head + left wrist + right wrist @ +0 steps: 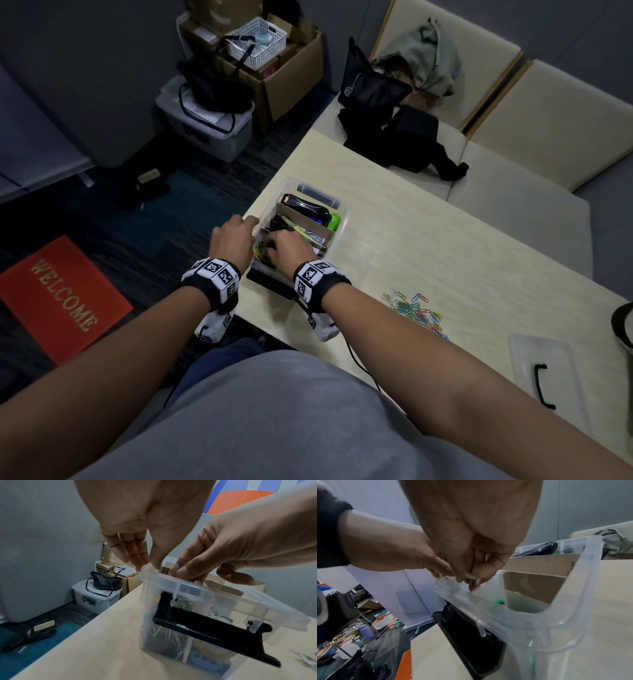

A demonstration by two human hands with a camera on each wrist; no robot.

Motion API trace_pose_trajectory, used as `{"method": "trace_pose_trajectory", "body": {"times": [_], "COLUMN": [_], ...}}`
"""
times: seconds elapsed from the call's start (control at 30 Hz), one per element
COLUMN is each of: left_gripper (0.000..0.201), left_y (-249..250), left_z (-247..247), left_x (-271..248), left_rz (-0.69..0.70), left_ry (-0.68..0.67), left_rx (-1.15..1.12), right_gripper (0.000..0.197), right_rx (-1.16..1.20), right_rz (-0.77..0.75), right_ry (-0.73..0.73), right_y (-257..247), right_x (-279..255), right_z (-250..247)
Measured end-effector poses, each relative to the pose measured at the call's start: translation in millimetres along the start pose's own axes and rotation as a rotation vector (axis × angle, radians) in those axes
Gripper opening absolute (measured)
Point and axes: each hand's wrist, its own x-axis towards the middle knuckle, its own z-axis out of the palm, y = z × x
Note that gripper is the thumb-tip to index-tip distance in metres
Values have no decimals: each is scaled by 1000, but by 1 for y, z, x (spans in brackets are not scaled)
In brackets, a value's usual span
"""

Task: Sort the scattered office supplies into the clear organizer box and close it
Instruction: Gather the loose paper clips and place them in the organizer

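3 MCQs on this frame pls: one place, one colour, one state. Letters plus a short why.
1. Where is the loose paper clip pile?
A. On the table, to the right of the box
B. On the doormat
C. On the lid

2. What colour is the latch on the box's near end?
A. White
B. Black
C. Red

3. What state is the box in?
A. Lid on and latched
B. Open, lid off
C. Tipped on its side

Answers:
1 A: the head view shows the clips on the table, to the right of the box.
2 B: the left wrist view shows a black latch hanging down.
3 B: the box's compartments are uncovered, the lid lies apart at the right, and the right hand reaches inside.
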Motion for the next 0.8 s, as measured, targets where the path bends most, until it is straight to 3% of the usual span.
{"method": "trace_pose_trajectory", "body": {"times": [0.4,0.63,0.8], "left_gripper": [44,41,45], "left_y": [26,87,139], "left_z": [2,9,23], "left_x": [-5,-5,-6], "left_rz": [-7,168,399], "left_ry": [85,123,91], "left_rx": [37,-39,-95], "right_gripper": [17,22,24], "right_rx": [207,279,264], "right_rz": [-135,-29,86], "right_ry": [209,378,413], "right_y": [44,105,157], "right_x": [-26,-64,-96], "right_z": [-19,-27,-29]}}
